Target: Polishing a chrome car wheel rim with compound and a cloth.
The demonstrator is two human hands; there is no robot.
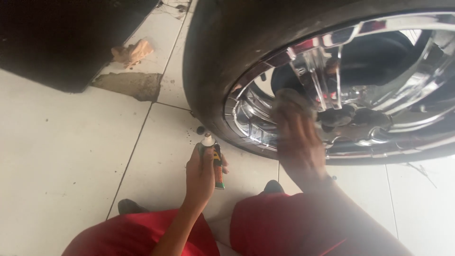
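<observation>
Down at the bottom of the shot you've got the person's knees in red trousers (279, 223), crouched on a white tiled floor (61, 156); a dark shoe tip (129, 206) pokes out on the left and another (274, 186) between the knees; just past that, the left hand (201, 173) is wrapped around a small tube (214, 163) with a pale nozzle on top and an orange, green and black body, held upright just above the floor and close to the tyre, not touching it as far as I can see; the right hand (296, 137) is further up and blurry, pressed against the chrome rim (360, 85) with a greyish cloth (291, 102) bunched under the fingers, right by the lower left spokes near the hub, so it's closed on the cloth rather than spread open; the rim is super shiny and throws back red and white bits of the surroundings; the black tyre (218, 57) around it stands on the tiles, with a few dark specks on the floor beside it; farther back on the left there's a crumpled tan rag (131, 52) lying on the tiles, next to a rough patch of bare grey floor (130, 85) where the tile surface is missing, and a big dark object (61, 38) fills the top left corner; can't tell what that one is.
</observation>
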